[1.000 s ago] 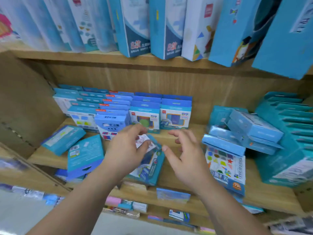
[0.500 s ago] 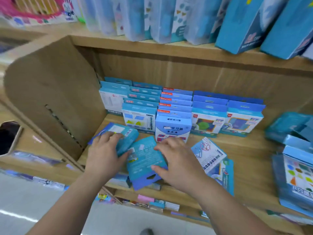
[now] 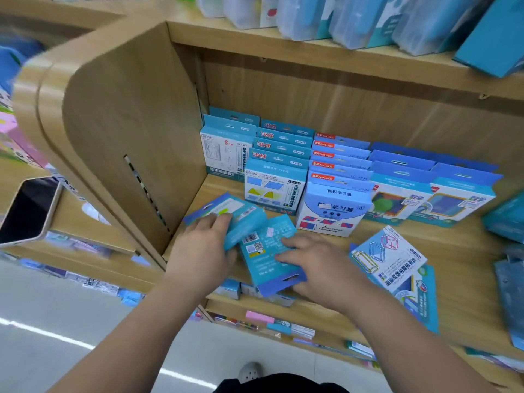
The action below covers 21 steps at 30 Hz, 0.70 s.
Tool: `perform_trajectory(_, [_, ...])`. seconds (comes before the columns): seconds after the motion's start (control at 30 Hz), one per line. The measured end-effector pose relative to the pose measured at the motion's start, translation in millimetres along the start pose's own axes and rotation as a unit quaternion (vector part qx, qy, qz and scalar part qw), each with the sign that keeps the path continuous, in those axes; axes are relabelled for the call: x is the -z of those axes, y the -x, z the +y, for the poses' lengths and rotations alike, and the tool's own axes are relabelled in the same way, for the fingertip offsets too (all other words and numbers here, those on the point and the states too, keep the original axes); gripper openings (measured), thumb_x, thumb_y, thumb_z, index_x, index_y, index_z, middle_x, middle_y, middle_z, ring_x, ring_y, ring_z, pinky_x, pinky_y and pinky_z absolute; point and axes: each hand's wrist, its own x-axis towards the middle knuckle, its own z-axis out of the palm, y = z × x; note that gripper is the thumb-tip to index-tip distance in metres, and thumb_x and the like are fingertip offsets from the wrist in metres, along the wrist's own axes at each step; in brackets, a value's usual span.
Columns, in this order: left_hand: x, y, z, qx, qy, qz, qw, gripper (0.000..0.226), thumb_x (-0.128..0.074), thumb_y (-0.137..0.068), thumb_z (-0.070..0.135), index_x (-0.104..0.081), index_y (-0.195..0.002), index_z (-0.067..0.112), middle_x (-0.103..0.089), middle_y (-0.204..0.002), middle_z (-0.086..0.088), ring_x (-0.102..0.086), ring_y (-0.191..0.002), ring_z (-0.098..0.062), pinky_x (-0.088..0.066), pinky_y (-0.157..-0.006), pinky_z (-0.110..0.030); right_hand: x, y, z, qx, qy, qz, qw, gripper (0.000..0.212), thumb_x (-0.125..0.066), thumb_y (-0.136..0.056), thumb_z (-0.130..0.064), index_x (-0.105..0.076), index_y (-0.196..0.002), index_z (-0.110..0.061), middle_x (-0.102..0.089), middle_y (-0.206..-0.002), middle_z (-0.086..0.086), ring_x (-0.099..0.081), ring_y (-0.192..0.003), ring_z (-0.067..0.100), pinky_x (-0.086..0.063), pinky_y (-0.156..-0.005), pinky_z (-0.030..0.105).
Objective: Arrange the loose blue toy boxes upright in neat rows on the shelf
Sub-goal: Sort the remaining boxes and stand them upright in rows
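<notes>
Left hand (image 3: 201,251): fingers curled over the top of a teal box, thumb tucked at its near edge, so it grips the box.
Teal box (image 3: 241,212): under and just beyond the left fingers, lying slanted with its label face up. Its right corner overlaps the box under the other hand.
Right hand (image 3: 317,265): fingers fairly straight and spread, an open hand pressing flat on a barcode box.
Barcode box (image 3: 269,259): under the right fingertips, between the two hands, back side up. Its hang-tab end pokes over the shelf's front edge.
Standing rows (image 3: 283,157): just beyond both hands, blue boxes upright in several files running to the back wall.
White-fronted box (image 3: 334,208): heads the file straight ahead of the right hand.
Cube-picture box (image 3: 388,256): flat, near the right hand on its outer side, lying on another flat box.
Shelf (image 3: 465,285): wooden board beneath both hands.
Side panel (image 3: 127,137): wooden wall just outside the left hand.
Phone (image 3: 28,211): well away past the left hand, screen dark, on the neighbouring unit.
Upper boxes (image 3: 354,21): on the next shelf, well above both hands, blurred.
</notes>
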Motion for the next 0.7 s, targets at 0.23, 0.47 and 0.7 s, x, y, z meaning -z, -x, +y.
perform_trajectory(0.23, [27.4, -0.9, -5.5, 0.037, 0.164, 0.095, 0.981, 0.029, -0.061, -0.094, 0.038, -0.057, -0.119, 0.023, -0.06, -0.096, 0.0, -0.058, -0.083, -0.024, -0.048, -0.066, -0.037, 39.1, 3.9, 7.5, -0.034, -0.101, 0.144, 0.984, 0.021, -0.063, -0.087, -0.028, -0.079, -0.101, -0.028, -0.075, -0.103, -0.012, -0.066, -0.103, 0.017, -0.054, -0.088, 0.038])
perform_trajectory(0.47, [45.6, 6.9, -3.5, 0.258, 0.539, 0.121, 0.793, 0.011, -0.058, -0.1, 0.034, -0.062, -0.103, 0.024, -0.068, -0.086, 0.005, -0.061, -0.068, 0.0, -0.045, -0.054, -0.016, 61.9, -3.7, 9.4, -0.094, -0.121, 0.149, 0.977, 0.016, -0.063, -0.097, -0.034, -0.073, -0.09, -0.024, -0.066, -0.076, -0.007, -0.058, -0.074, 0.01, -0.05, -0.066, 0.038])
perform_trajectory(0.7, [27.2, 19.3, -3.2, 0.34, 0.523, 0.004, 0.781, 0.052, -0.06, -0.099, 0.017, -0.04, -0.144, 0.03, -0.066, -0.107, 0.001, -0.072, -0.087, -0.013, -0.062, -0.076, -0.04, 44.8, -13.8, 5.5, -0.121, -0.086, 0.251, 0.956, 0.013, -0.064, -0.096, -0.03, -0.071, -0.106, -0.024, -0.066, -0.086, -0.01, -0.058, -0.082, 0.019, -0.048, -0.067, 0.035])
